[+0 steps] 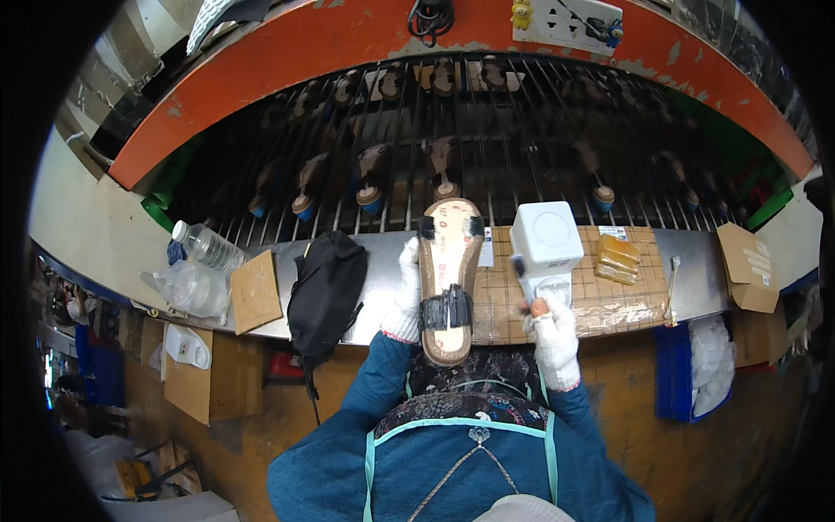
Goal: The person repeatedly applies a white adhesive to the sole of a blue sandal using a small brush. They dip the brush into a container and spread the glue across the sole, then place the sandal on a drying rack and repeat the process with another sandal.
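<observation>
My left hand [404,300], in a white glove with bare fingertips, grips an open sandal [450,270] by its left edge. The sandal stands nearly upright in view, with a pale insole, a brown rim, a black buckled strap near its lower end and black pieces near the top. My right hand [555,344], gloved the same way, has its fingers closed at the near end of a squarish white plastic container [546,237]. A small dark tip shows at the container's left side. What exactly the right fingers hold is hard to make out.
Several sandals lie on a dark rack of rods [487,174] behind the bench. A taped cardboard sheet [609,304] carries yellowish blocks [617,259]. On the left are a black bag [326,291], a clear bottle [209,246] and a plastic bag [193,289]. A blue bin [674,374] stands right.
</observation>
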`<state>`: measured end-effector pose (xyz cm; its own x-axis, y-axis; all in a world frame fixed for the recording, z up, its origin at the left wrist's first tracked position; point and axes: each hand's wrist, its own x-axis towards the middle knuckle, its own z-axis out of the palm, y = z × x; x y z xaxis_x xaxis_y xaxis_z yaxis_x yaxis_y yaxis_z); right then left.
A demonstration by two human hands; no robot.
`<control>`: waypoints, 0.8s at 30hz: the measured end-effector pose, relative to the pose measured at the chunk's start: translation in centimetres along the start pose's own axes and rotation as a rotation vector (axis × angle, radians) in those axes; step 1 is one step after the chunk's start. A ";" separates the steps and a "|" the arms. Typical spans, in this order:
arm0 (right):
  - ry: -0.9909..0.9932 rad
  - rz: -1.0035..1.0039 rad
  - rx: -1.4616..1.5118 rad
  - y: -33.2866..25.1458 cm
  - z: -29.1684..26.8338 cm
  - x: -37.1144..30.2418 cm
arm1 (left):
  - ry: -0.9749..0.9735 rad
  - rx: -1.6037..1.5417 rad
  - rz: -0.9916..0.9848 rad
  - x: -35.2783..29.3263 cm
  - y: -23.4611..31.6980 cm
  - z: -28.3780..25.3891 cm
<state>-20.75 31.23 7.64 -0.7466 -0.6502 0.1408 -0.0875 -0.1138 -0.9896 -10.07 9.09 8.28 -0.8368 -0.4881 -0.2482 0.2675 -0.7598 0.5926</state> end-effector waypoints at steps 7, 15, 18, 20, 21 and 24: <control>-0.117 -0.194 0.455 0.0 2.2 -0.9 | -0.002 0.217 0.248 1.1 -1.7 3.5; 0.005 0.035 0.757 -4.0 -1.5 3.7 | -0.324 0.544 0.243 -1.5 -1.0 5.6; 0.036 0.207 0.991 -4.4 -4.3 6.1 | -0.417 0.518 0.178 -1.7 -1.3 3.7; 0.014 0.185 1.004 -4.2 -6.4 8.4 | -0.436 0.395 0.000 -1.6 -1.7 1.5; 0.118 0.167 0.944 -3.9 -7.2 10.1 | -0.413 0.297 -0.086 -1.7 -2.1 0.3; 0.109 0.133 0.872 -2.8 -9.9 15.6 | -0.338 0.067 -0.241 -2.5 -3.8 -3.3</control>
<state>-38.65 28.82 12.32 -0.7773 -0.6288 -0.0217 0.5049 -0.6027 -0.6180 -7.41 11.81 4.07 -0.9843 -0.1230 -0.1266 0.0228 -0.8000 0.5996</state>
